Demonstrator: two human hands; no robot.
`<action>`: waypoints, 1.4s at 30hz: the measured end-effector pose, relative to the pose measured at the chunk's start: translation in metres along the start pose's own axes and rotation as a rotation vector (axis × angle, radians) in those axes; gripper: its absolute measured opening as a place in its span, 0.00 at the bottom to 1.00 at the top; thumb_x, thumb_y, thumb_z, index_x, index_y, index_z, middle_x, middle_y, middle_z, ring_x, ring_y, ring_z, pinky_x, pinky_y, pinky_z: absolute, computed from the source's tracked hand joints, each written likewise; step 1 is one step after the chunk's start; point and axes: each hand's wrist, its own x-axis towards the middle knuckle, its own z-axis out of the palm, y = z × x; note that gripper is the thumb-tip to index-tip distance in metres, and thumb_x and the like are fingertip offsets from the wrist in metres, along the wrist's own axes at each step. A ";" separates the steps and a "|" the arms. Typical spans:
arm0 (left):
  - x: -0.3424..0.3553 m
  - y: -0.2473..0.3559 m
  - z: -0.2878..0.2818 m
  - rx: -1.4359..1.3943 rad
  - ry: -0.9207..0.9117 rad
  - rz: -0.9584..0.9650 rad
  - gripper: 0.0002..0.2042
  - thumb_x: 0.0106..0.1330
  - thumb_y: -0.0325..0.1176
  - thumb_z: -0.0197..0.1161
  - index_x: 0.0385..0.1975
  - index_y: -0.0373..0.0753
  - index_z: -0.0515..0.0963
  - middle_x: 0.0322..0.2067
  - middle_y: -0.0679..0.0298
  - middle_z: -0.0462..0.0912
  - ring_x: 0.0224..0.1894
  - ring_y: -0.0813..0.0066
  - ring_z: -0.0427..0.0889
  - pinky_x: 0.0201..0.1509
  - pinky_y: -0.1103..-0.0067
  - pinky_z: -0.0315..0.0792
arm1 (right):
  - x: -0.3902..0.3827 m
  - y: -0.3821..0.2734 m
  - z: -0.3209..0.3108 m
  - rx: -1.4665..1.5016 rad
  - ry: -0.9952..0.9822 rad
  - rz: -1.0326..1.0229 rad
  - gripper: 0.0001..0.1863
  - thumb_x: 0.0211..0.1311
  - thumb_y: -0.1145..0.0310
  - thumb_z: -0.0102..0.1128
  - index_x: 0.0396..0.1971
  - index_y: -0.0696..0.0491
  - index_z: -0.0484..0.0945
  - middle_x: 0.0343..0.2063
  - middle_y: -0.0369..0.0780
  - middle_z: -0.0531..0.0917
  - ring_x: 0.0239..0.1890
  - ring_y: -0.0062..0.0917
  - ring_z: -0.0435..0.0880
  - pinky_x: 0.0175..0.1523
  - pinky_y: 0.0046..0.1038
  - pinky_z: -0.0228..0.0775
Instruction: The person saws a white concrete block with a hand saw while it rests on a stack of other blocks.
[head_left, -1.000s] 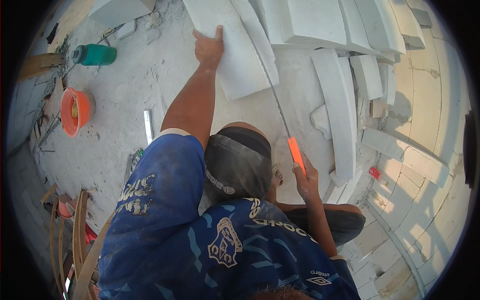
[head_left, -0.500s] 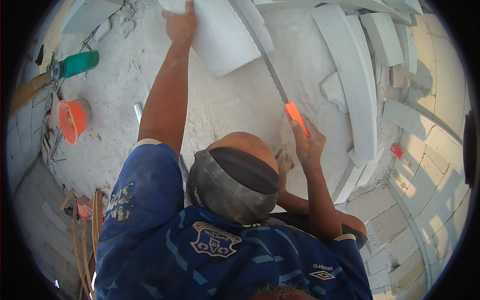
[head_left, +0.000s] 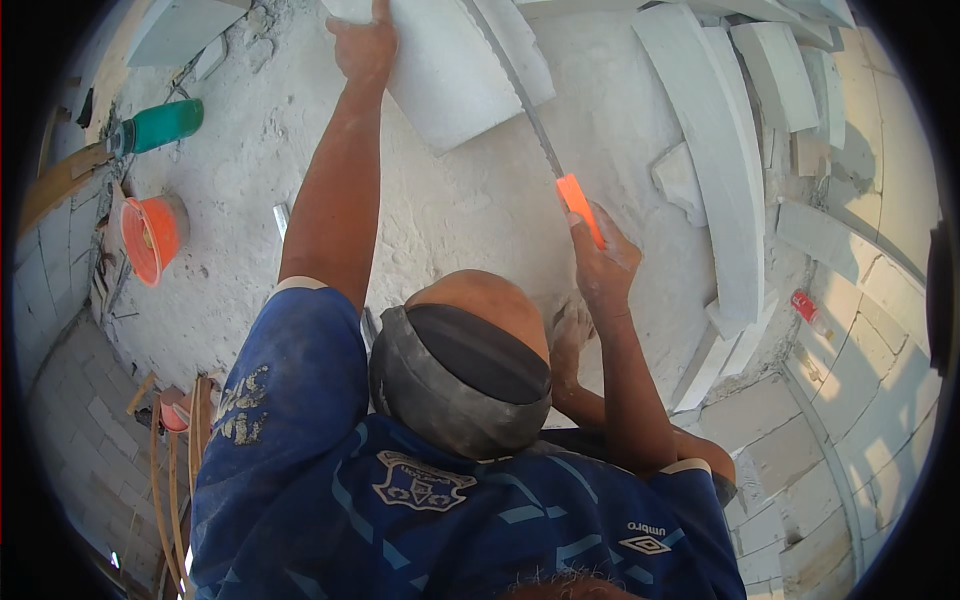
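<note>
A pale white block [head_left: 450, 95] lies at the top of the view, with a saw blade [head_left: 510, 90] set along a lengthwise cut near its right side. My left hand [head_left: 365, 45] grips the block's left edge, arm stretched forward. My right hand [head_left: 605, 255] is closed on the saw's orange handle [head_left: 580, 208], just short of the block's lower corner. A bent knee in dark fabric [head_left: 460, 370] sits between my forearms, with a bare foot [head_left: 575, 330] below the handle.
Cut blocks [head_left: 700, 150] are stacked at right, beside a block wall [head_left: 860, 370] and a red-labelled bottle [head_left: 810, 310]. At left are a green bottle [head_left: 165, 125], an orange bucket [head_left: 145, 240], wooden strips [head_left: 160, 480] and rubble on the dusty floor [head_left: 200, 320].
My right hand and the saw have moved forward, away from my body. The block and my left hand appear higher and further left than a second ago, as the whole view has shifted.
</note>
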 end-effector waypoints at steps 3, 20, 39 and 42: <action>0.003 -0.004 0.008 -0.016 0.006 -0.003 0.53 0.71 0.64 0.58 0.71 0.13 0.50 0.56 0.27 0.78 0.61 0.35 0.78 0.66 0.60 0.73 | -0.003 -0.001 0.000 0.018 0.001 0.029 0.15 0.69 0.72 0.66 0.54 0.58 0.86 0.26 0.28 0.80 0.28 0.08 0.72 0.35 0.16 0.68; -0.012 0.045 -0.035 -0.113 -0.055 -0.129 0.45 0.71 0.60 0.59 0.71 0.26 0.53 0.53 0.35 0.82 0.56 0.37 0.82 0.64 0.57 0.74 | 0.123 -0.124 0.083 0.182 -0.052 0.036 0.20 0.67 0.66 0.66 0.53 0.63 0.85 0.27 0.33 0.83 0.30 0.14 0.76 0.39 0.21 0.71; -0.005 0.048 -0.045 -0.122 -0.117 -0.232 0.45 0.72 0.61 0.57 0.73 0.26 0.53 0.54 0.34 0.81 0.59 0.37 0.81 0.65 0.57 0.73 | 0.212 -0.189 0.158 -0.008 -0.162 0.071 0.23 0.61 0.63 0.63 0.49 0.66 0.85 0.32 0.47 0.88 0.38 0.28 0.86 0.47 0.29 0.75; -0.001 0.048 -0.048 -0.133 -0.129 -0.242 0.45 0.72 0.61 0.57 0.73 0.27 0.53 0.54 0.34 0.81 0.59 0.37 0.81 0.64 0.56 0.73 | 0.212 -0.187 0.163 -0.011 -0.129 0.042 0.24 0.61 0.62 0.63 0.49 0.67 0.84 0.32 0.47 0.88 0.38 0.30 0.86 0.48 0.30 0.76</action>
